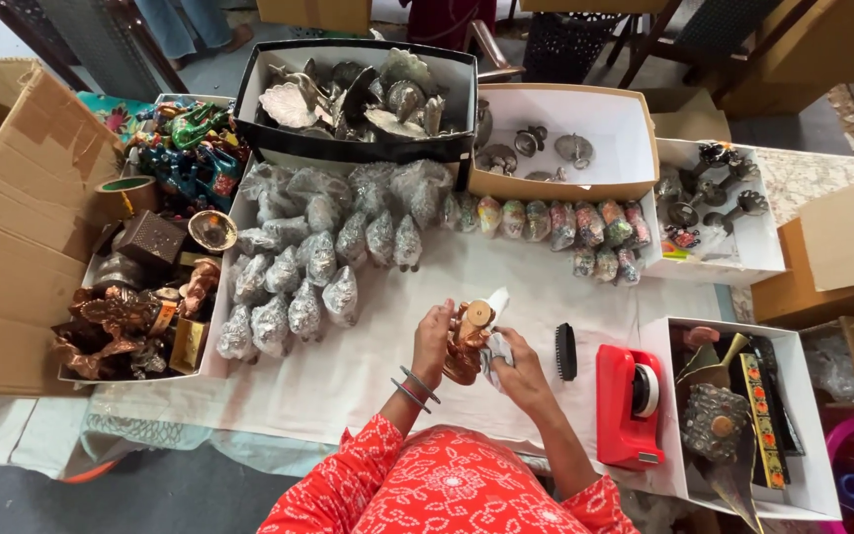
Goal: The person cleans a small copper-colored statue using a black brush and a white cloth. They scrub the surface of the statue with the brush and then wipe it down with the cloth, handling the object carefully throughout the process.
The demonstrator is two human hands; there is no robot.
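White-clothed table (pixel 368 366) w/ boxes all round; left hand (pixel 434 341) & right hand (pixel 518 368) both grip copper figurine (pixel 467 341).

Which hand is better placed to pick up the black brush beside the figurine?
Right. The right hand lies next to the black brush, while the left hand grips the copper figurine on its far side.

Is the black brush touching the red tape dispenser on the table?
Apart. The head view shows a strip of white table cover between the black brush and the red tape dispenser; neither hand is on them.
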